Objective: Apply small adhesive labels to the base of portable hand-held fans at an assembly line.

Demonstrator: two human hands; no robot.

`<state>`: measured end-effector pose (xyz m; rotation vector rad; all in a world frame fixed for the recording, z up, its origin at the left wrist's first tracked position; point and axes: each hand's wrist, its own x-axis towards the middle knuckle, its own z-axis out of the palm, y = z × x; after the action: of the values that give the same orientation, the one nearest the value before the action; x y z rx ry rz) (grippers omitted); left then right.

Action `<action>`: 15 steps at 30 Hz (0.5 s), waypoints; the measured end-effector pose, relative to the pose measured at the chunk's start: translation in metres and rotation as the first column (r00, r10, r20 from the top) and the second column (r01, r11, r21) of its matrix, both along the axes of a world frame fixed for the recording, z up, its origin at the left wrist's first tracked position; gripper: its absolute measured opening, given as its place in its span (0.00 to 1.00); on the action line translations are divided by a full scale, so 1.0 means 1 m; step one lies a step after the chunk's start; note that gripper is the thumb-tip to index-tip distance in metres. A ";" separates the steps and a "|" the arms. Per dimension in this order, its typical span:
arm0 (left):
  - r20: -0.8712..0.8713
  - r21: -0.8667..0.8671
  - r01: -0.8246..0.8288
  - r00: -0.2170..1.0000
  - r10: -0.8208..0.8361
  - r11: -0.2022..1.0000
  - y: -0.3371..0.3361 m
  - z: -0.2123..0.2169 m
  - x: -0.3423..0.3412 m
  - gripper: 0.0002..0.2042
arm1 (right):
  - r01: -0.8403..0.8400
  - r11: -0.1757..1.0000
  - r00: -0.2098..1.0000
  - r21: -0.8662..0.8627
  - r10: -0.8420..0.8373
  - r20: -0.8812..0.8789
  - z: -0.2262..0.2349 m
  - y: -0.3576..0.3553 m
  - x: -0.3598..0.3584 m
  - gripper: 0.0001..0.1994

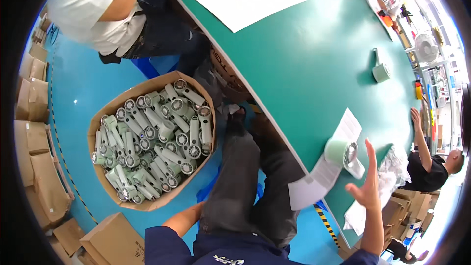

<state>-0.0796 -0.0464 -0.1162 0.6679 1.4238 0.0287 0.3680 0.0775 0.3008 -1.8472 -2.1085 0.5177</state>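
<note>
The fingers of the right hand (367,192) stand well apart, thumb spread wide, with nothing between them. Just beside them, a pale green handheld fan (335,152) rests on the bench (304,73), over printed paper (314,187), its grille turned toward the hand. The left forearm (186,220) runs down beside the thigh; the left hand is hidden, so its fingers' state cannot be told.

If the fan is to be picked up, a grip on its smooth body or handle looks safer than one on the grille. Steadying the paper seems wise, since its near end overhangs the edge. Clear plastic bags (394,162) lie near the wrist, best kept from snagging. Farther out are a second fan (381,72) and a fan-filled carton (135,88).
</note>
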 end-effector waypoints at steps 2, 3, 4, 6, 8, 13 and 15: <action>0.007 -0.022 0.027 1.000 -0.027 0.999 0.013 -0.002 0.020 0.20 | 0.027 0.997 0.984 -0.070 -0.014 0.179 -0.001 0.011 -0.006 0.60; 0.006 -0.035 0.039 0.999 -0.039 0.999 0.020 -0.001 0.029 0.20 | 0.033 0.993 0.960 -0.113 0.000 0.280 -0.002 0.020 -0.008 0.57; 0.005 -0.053 0.048 0.999 -0.048 0.997 0.026 0.003 0.034 0.20 | -0.025 0.996 0.957 -0.085 0.048 0.285 -0.007 0.027 -0.013 0.54; 0.009 -0.087 0.064 0.998 -0.063 0.994 0.040 0.012 0.036 0.20 | -0.075 0.996 0.950 -0.039 0.083 0.300 -0.012 0.036 -0.020 0.48; 0.003 -0.129 0.085 0.996 -0.085 0.988 0.051 0.025 0.027 0.20 | -0.019 0.998 0.961 -0.060 0.034 0.273 -0.012 0.037 -0.026 0.45; -0.011 -0.083 0.088 0.996 -0.089 0.993 0.070 0.036 -0.008 0.20 | -0.016 1.000 0.967 -0.007 0.017 0.255 -0.019 0.027 -0.022 0.41; 0.009 -0.053 0.091 0.996 -0.091 0.994 0.078 0.032 -0.021 0.20 | 0.010 0.999 0.971 0.040 -0.019 0.237 -0.024 0.024 -0.022 0.37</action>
<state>-0.1007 0.0320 -0.0838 0.6869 1.3818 -0.0784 0.3463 0.1015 0.2770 -1.9871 -2.2342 0.2613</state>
